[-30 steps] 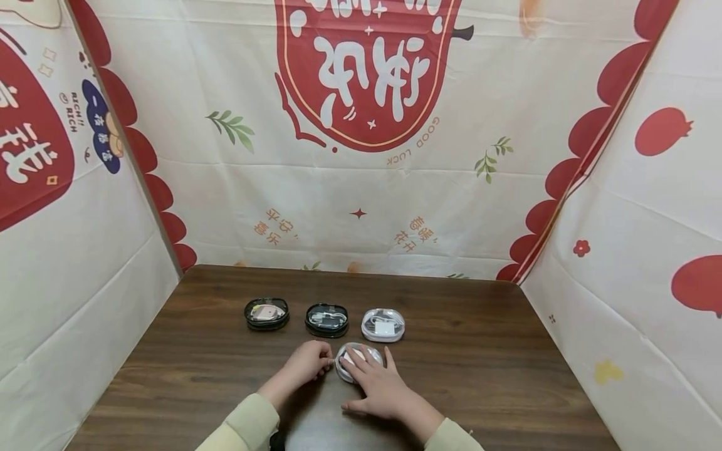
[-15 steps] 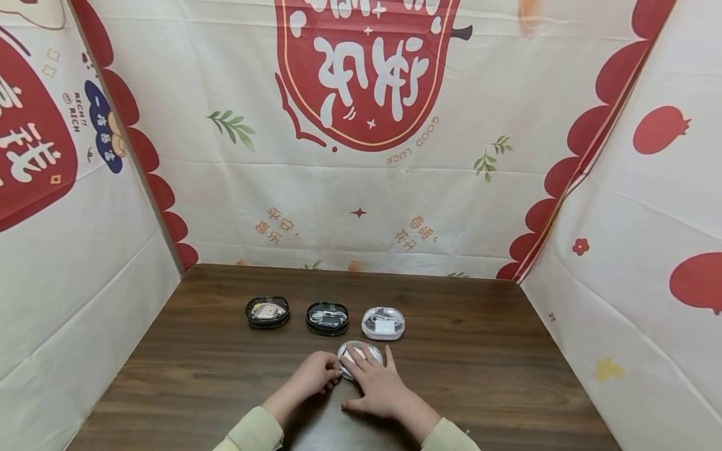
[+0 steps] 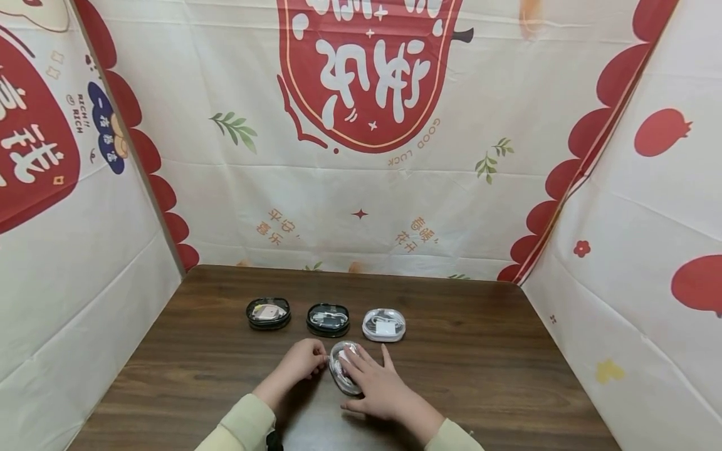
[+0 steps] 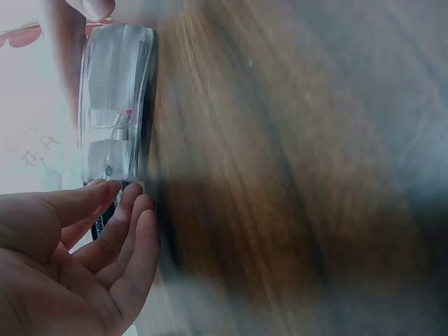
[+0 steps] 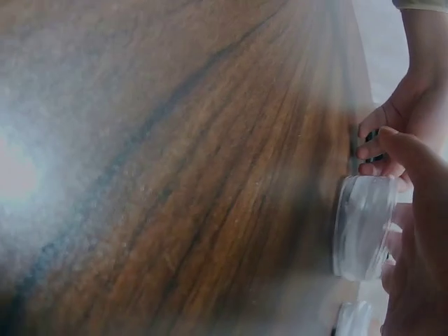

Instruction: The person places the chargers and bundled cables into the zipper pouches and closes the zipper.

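Observation:
A clear oval zip pouch with pale trim (image 3: pixel 342 374) lies on the brown table in the head view, white contents showing through its top. My right hand (image 3: pixel 375 385) rests on it from the right with extended, spread fingers, hiding part of the lid. At its left edge, the fingertips of my left hand (image 3: pixel 304 360) pinch what looks like the zipper pull, mostly covered by the fingers. In the left wrist view the thumb and fingers of the left hand (image 4: pixel 91 245) meet at the end of the pouch (image 4: pixel 115 105). The right wrist view shows the pouch (image 5: pixel 364 227) beside the right hand (image 5: pixel 420 231).
Behind the hands stand three similar pouches in a row: a black-trimmed one (image 3: pixel 268 313) at left, another black-trimmed one (image 3: pixel 328 320) in the middle, and a white-trimmed one (image 3: pixel 384 325) holding a white charger and cable. Printed cloth (image 3: pixel 361 188) walls the table's back and sides.
The pouch has turned under the right hand, and its left end has shifted left. The left hand went slightly right, then back left. The right hand has barely moved.

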`<state>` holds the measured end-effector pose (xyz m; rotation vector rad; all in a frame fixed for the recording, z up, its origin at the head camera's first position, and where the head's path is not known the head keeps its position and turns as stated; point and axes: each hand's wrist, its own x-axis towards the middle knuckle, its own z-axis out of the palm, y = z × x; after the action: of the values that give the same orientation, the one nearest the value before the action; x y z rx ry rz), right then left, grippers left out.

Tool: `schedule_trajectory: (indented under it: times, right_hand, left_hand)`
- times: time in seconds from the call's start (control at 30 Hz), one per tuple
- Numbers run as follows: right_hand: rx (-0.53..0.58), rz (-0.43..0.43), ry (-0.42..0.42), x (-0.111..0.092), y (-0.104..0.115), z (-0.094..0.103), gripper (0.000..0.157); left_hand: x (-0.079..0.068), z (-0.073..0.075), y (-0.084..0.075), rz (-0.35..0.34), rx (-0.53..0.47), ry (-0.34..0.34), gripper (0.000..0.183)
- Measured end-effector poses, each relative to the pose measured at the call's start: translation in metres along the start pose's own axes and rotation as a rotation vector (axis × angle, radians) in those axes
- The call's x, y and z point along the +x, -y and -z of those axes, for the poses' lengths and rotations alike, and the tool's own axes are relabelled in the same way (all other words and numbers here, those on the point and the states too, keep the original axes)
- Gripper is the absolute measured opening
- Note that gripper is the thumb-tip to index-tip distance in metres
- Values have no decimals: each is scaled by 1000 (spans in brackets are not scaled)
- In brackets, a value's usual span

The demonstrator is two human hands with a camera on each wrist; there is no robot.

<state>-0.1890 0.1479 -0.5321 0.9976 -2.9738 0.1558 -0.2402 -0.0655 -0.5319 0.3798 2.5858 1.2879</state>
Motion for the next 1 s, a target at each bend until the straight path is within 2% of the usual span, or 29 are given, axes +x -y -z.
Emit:
schedule_trajectory:
  times: [0.13,0.37,0.63,0.8,1.0]
  right_hand:
    - [-5,4,11,2,-1,-7,85]
    - [-19,-3,-21,0,1,-16,88]
    - [-18,-3,-23,1,0,-21,89]
    - [9,-24,-9,2,2,-21,90]
    - [46,-44,-5,3,5,-13,85]
  left_hand:
    - [3,0,4,-24,32,26,17]
    - [-1,-1,6,-92,57,36,19]
    - [-6,0,5,-124,-49,66,16]
    - [-7,0,5,-68,-114,82,15]
    - [-7,-5,4,77,-221,43,13]
